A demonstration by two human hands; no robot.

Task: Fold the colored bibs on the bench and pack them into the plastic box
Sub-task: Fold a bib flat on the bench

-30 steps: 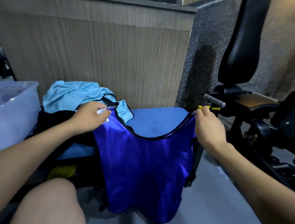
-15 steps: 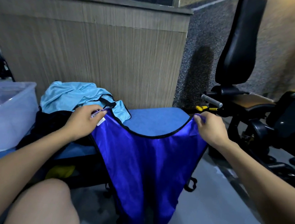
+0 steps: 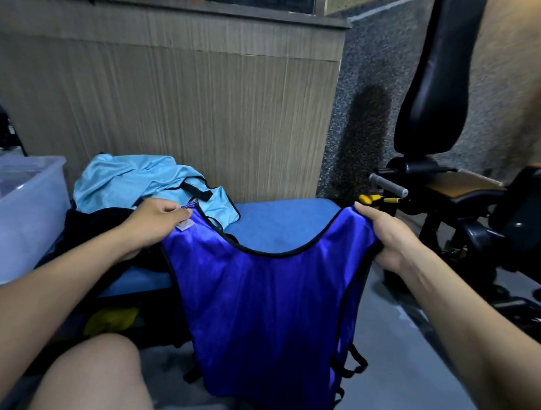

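Observation:
A dark blue bib (image 3: 264, 304) with black trim hangs in front of the blue bench (image 3: 277, 220), spread between both hands. My left hand (image 3: 156, 220) pinches its left shoulder strap by the white label. My right hand (image 3: 386, 238) grips the right shoulder strap near the bench's end. On the bench's left part lie a crumpled light blue bib (image 3: 141, 181) and a black bib (image 3: 99, 223). The clear plastic box (image 3: 16, 214) stands at the far left, its inside mostly hidden.
A wood-panelled wall rises right behind the bench. Black gym equipment (image 3: 475, 221) with a grey handle and yellow knob crowds the right side. Something yellow (image 3: 109, 320) lies under the bench. My bare knee (image 3: 94, 375) is at the bottom; grey floor stretches beneath the bib.
The hanging bib swung and narrowed half a second ago, and now hangs wider and flatter. Both hands keep their grip on the shoulder straps, shifting only slightly.

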